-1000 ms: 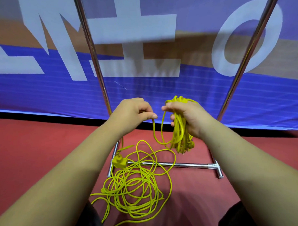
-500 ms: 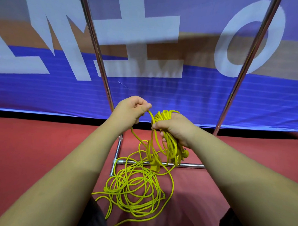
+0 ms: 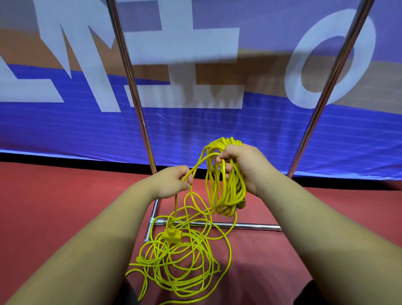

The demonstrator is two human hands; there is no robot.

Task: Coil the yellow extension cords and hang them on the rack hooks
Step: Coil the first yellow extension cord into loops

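yellow extension cord: part coiled at frame centre, grasped by right hand | left hand pinches the feeding strand | loose tangle remains on red floor, lower centre | rack behind; hanging not yet done

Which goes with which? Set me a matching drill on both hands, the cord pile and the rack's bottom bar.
1. left hand
2. right hand
3. loose cord pile
4. rack base bar

A. tangled on the red floor
B. grips the coil
C. chrome, lying level
D. pinches one strand

Pairs: 1-D, 2-B, 3-A, 4-C
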